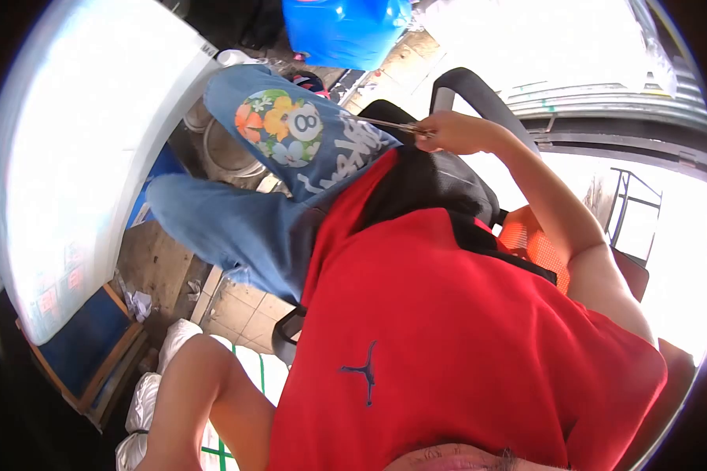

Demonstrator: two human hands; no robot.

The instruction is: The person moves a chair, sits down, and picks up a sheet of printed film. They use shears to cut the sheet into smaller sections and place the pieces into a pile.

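Note:
My right hand [454, 132] is closed around the end of a thin, pointed metal tool [377, 122]. I cannot make out whether it is tweezers or slim scissors. Its tip points left, above the thigh of my blue jeans [287, 137], which carry a flower print and white lettering. Beside that hand is the curved black armrest of a chair [479, 86]. My left arm [204, 385] is bent at the bottom left, and its hand lies outside the view.
A bright white table [94, 141] rises on the left. A blue plastic container [346, 31] stands at the top. White sacks with green stripes [247, 365] lie beside my left arm. A wood-framed dark panel [78, 345] is at lower left, and an orange mesh seat [530, 239] at right.

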